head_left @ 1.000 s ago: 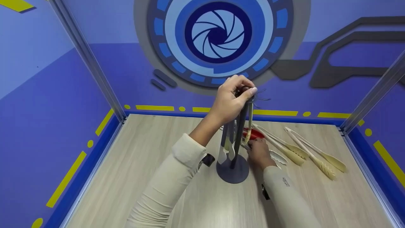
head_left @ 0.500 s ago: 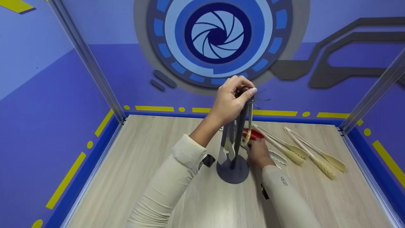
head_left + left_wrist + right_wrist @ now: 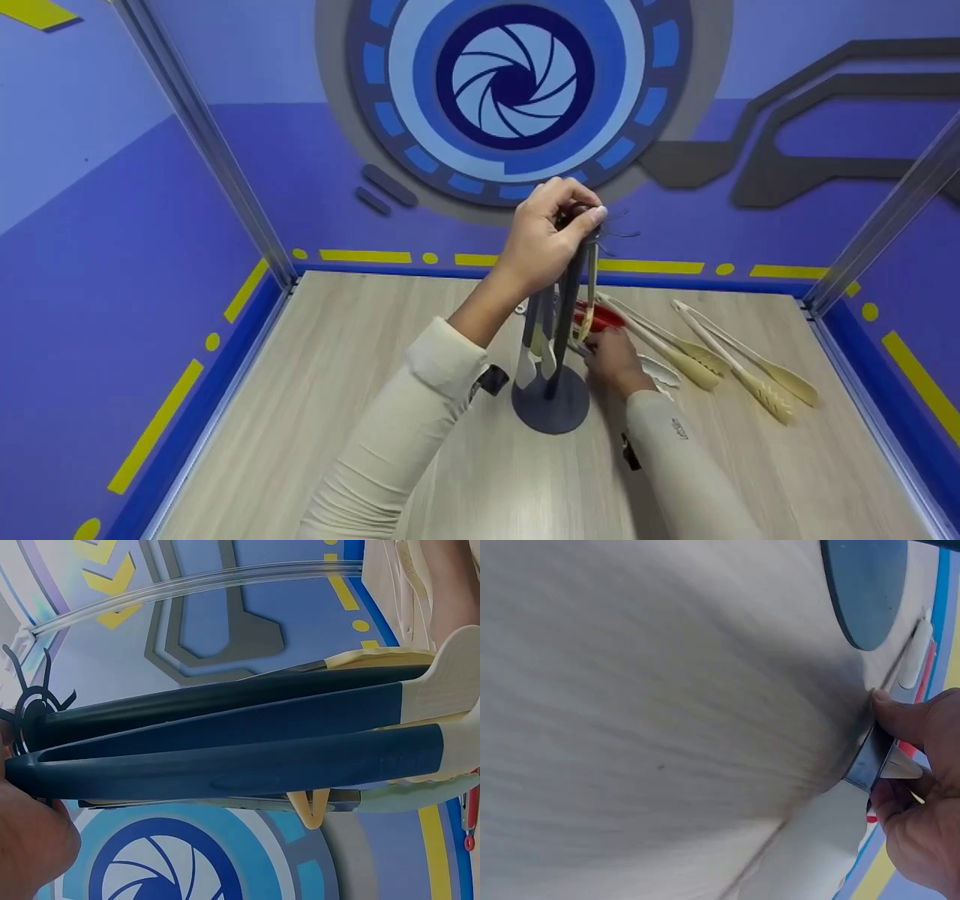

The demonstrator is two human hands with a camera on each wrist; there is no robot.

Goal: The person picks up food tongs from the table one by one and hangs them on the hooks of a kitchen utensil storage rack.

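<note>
At the top of a dark utensil stand (image 3: 551,409), my left hand (image 3: 544,236) grips with bent fingers and thumb. Several tongs hang from the stand. Blue-grey tongs (image 3: 240,772) with cream tips are closest in the left wrist view, while the stand's pole (image 3: 225,699) and thin hooks (image 3: 45,694) show behind. Low beside the round base, my right hand (image 3: 615,361) pinches the metal part of tongs (image 3: 870,757) with a pale tip, lying on the table. In the head view that hand covers most of these tongs, leaving their whitish end (image 3: 660,371) in sight.
A red utensil (image 3: 600,316) lies behind the right hand. Two cream tongs, one nearer (image 3: 675,349) and one farther right (image 3: 746,364), lie on the wooden table (image 3: 360,420). Metal-framed blue walls enclose the table's back and sides.
</note>
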